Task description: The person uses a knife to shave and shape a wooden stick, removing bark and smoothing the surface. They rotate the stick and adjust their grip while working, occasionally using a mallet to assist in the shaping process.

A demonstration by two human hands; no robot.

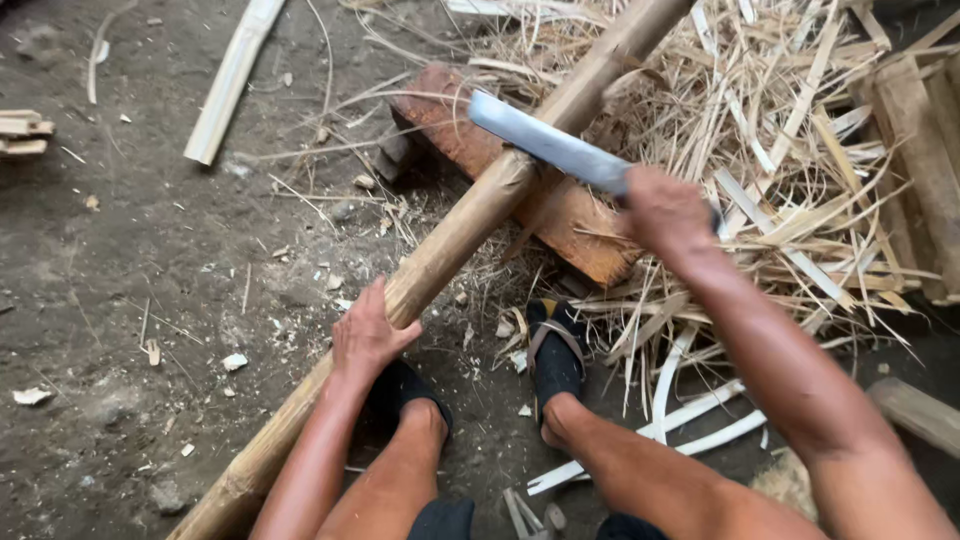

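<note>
A long tan bamboo pole runs diagonally from lower left to upper right, resting across a reddish wooden block. My left hand presses on the pole's side below the block. My right hand grips the handle of a broad steel blade, which lies across the pole where it meets the block. The handle itself is hidden inside my fist. Both my feet in dark sandals rest on the ground beside the pole.
A heap of bamboo shavings and split strips covers the right side. Stacked wooden pieces stand at far right. A split bamboo length lies upper left on the dirt floor. Small wood pieces sit at the left edge.
</note>
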